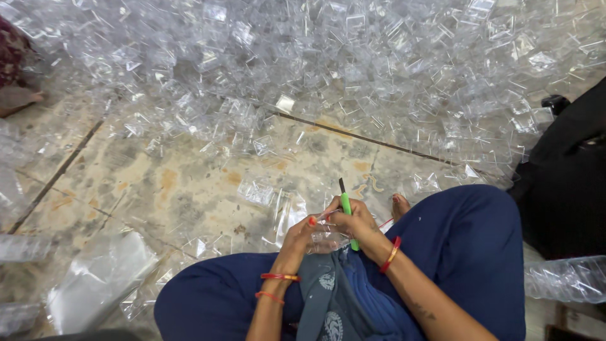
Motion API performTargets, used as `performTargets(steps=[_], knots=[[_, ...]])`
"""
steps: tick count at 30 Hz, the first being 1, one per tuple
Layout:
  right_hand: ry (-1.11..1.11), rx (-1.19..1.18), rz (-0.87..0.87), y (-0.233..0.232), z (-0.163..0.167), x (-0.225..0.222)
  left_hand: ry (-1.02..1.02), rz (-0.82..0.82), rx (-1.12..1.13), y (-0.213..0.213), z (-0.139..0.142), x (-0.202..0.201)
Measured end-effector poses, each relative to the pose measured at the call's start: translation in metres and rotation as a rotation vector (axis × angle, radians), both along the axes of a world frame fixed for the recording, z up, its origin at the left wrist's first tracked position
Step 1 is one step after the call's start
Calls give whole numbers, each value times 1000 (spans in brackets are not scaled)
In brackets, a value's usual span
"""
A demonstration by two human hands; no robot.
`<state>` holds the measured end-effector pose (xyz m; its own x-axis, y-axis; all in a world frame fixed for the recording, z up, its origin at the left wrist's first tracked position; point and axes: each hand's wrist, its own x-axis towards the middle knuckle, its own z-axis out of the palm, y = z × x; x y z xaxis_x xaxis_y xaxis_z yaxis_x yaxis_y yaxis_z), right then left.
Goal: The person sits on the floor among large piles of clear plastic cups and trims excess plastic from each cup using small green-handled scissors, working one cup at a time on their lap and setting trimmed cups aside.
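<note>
- Right hand [356, 218]: fingers closed around a green-handled knife [346, 211], its dark blade pointing up and away from the body; a red and gold bangle [392, 254] sits on the wrist.
- Left hand [303, 233]: fingers pinched narrowly on the near side of a small clear plastic box [328, 240], with a red-painted nail showing; two red bangles [278, 284] lie on this forearm.
- Clear plastic box: held between both hands, above the lap, touching the knife hand and just below the knife handle.
- Lap: dark blue trousers [467, 246] with a grey printed cloth [325, 297] hanging down between the forearms.
- Bare foot [399, 205]: resting on the floor just beyond the right knee.
- Floor [170, 189]: worn, stained stone with dark joint lines; it carries everything here.
- Heap of clear plastic boxes [353, 69]: spread across the far edge of the floor from left to right, with a few loose pieces lying nearer, just beyond the hands.
- Clear plastic bag [101, 278]: flat on the floor near the left knee.
- Black bag [568, 183]: at the floor's right edge, beside the right leg.
</note>
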<state>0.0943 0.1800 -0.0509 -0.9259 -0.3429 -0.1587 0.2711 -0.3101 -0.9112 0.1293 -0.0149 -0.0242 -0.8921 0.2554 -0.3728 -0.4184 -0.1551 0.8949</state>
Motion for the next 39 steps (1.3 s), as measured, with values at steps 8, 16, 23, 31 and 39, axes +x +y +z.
performTargets(steps=[8,16,23,31,39], knots=[[147,708,-171,-11,30,-4,-28,154,450,-21,-16,-10],[382,824,-73,-20,71,12,-92,218,451,-19,-10,-11],[434,928,1,-21,71,14,-59,218,431,-23,-9,-7],[342,833,22,-16,41,16,4,226,458,-23,-16,-8],[422,571,-187,-12,41,6,63,85,380,-13,-7,-6]])
